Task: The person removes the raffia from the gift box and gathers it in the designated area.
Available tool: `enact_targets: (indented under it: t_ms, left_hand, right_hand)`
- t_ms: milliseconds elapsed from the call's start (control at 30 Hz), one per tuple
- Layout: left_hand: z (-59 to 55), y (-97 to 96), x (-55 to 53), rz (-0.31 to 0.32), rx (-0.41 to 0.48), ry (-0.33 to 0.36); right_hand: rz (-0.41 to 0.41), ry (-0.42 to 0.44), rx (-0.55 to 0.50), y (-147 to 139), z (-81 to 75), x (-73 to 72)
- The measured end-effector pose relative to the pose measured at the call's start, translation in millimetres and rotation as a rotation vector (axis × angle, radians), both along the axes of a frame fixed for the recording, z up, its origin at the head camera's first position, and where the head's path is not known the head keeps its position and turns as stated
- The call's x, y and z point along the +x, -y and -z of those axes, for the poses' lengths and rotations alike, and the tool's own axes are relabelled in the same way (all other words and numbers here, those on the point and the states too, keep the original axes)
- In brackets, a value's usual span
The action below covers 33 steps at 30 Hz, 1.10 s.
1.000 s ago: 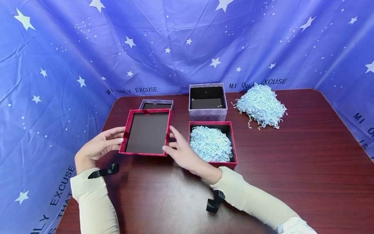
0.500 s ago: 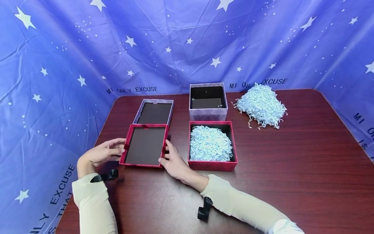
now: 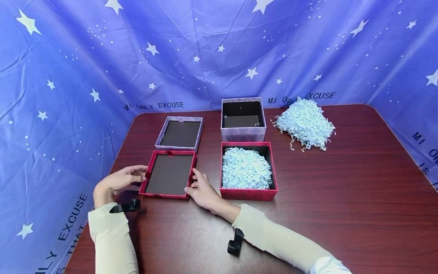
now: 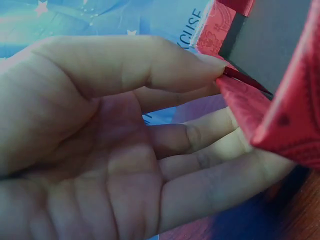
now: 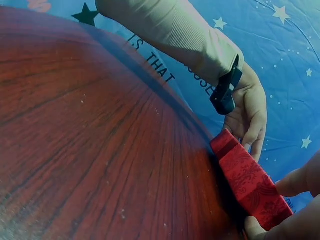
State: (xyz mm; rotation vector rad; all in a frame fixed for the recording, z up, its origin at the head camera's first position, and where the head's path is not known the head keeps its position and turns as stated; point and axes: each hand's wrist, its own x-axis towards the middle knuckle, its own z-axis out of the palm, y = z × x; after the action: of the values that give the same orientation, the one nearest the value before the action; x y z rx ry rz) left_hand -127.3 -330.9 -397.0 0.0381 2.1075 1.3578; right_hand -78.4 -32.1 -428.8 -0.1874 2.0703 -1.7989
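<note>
A shallow red box lid, its dark inside facing up, sits low over the left of the table. My left hand holds its left side, thumb at the rim and fingers under the edge in the left wrist view. At the opposite side my right hand grips the lid near its front corner. In the right wrist view, the patterned outer wall of the red lid slants close over the wood. A purple lid lies just behind the red one, inside up.
Right of the lids stands a red box filled with pale blue shredded paper. Behind it is a purple box with a few shreds inside. A heap of shredded paper lies at back right. A starry blue curtain surrounds the table.
Both hands have brought the red lid down and toward the front, uncovering the purple lid behind it. During the last half second it has moved only slightly.
</note>
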Motion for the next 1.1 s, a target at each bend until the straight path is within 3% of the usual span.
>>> enact_targets:
  t_ms: [267,400,500,600,700,767,900,1100]
  left_hand:
    - [-2.2,-2.6,-0.4,0.017,-0.068,-0.005]
    - [-7.4,-5.5,0.1,0.031,-0.13,-0.028]
    - [-15.5,-9.8,0.6,0.03,-0.176,-0.062]
    - [-29.1,-17.4,0.9,-0.004,-0.245,-0.132]
    - [-45.7,-29.2,-0.9,-0.054,-0.349,-0.247]
    - [-55.0,-38.9,-4.5,-0.083,-0.372,-0.32]
    - [-65.4,-62.5,-14.0,-0.091,-0.266,-0.391]
    - [-69.8,-103.9,-24.8,-0.056,-0.079,-0.376]
  right_hand:
    - [-0.02,0.013,0.075,-0.9,-3.7,-1.3]
    - [-0.062,0.016,0.098,-4.8,-9.6,-0.2]
    - [-0.111,-0.026,0.116,-9.9,-20.7,1.8]
    - [-0.165,-0.116,0.138,-15.8,-37.6,3.5]
    - [-0.218,-0.214,0.162,-23.1,-59.0,3.5]
    - [-0.241,-0.28,0.175,-28.9,-72.8,1.6]
    - [-0.258,-0.385,0.189,-43.6,-96.4,-5.4]
    - [-0.232,-0.499,0.234,-69.8,-114.9,-20.7]
